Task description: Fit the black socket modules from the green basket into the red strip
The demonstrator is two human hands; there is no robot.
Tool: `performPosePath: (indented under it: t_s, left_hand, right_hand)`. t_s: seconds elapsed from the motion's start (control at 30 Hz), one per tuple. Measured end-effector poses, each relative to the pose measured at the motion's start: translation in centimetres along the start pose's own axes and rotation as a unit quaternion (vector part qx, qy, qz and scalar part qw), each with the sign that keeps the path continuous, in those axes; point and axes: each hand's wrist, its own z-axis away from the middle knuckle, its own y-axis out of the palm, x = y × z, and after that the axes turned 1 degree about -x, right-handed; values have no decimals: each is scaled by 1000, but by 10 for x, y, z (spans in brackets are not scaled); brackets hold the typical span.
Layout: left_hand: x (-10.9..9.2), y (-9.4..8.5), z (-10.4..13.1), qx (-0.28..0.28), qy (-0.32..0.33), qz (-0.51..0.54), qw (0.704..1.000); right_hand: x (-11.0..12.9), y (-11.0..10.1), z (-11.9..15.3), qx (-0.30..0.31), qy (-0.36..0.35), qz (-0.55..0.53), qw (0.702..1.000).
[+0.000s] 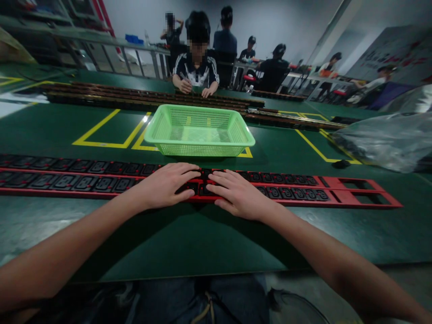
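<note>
Two long red strips lie side by side across the table, the rear strip [332,180] and the front strip [342,198], both set with rows of black sockets. My left hand [165,183] rests on them left of the middle, its fingers stretched out and thumb apart. From the other side my right hand [238,193] lies over the same stretch, palm down with fingers spread. The fingertips of both hands nearly meet above the black sockets around the middle. Neither hand grips anything. My hands cover part of the sockets. At the right end, both strips show larger rectangular openings.
A green perforated basket [199,146] stands just behind the strips. Further back lie bundled long dark bars [135,95]. A clear plastic bag [391,139] sits at the right, near a small black item [340,164]. Across the green table a person [195,67] works with both hands.
</note>
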Motion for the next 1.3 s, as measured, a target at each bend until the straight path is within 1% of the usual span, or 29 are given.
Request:
performPosePath:
  t_s: [0.23, 0.4, 0.7, 0.87, 0.97, 1.13, 1.3]
  left_hand:
    - [-1, -4, -1, 15, 9, -5, 1000]
    - [-1, -6, -2, 19, 0, 13, 1000]
    - [1, -2, -3, 18, -13, 15, 1000]
    - [-1, -3, -3, 23, -22, 21, 999]
    - [-2, -5, -3, 21, -40, 25, 999]
    - [-5, -7, -4, 3, -90, 28, 996]
    - [-6, -8, -4, 7, -113, 24, 993]
  right_hand:
    - [-1, -1, -1, 2, 4, -5, 1000]
    - [-2, -1, 1, -3, -2, -21, 1000]
    - [-2, -1, 0, 1, 1, -28, 1000]
    - [-2, -1, -1, 4, 1, -28, 1000]
    - [-3, -2, -1, 7, 0, -35, 999]
    - [-2, -3, -1, 9, 6, -37, 999]
    - [-2, -2, -1, 7, 5, -41, 999]
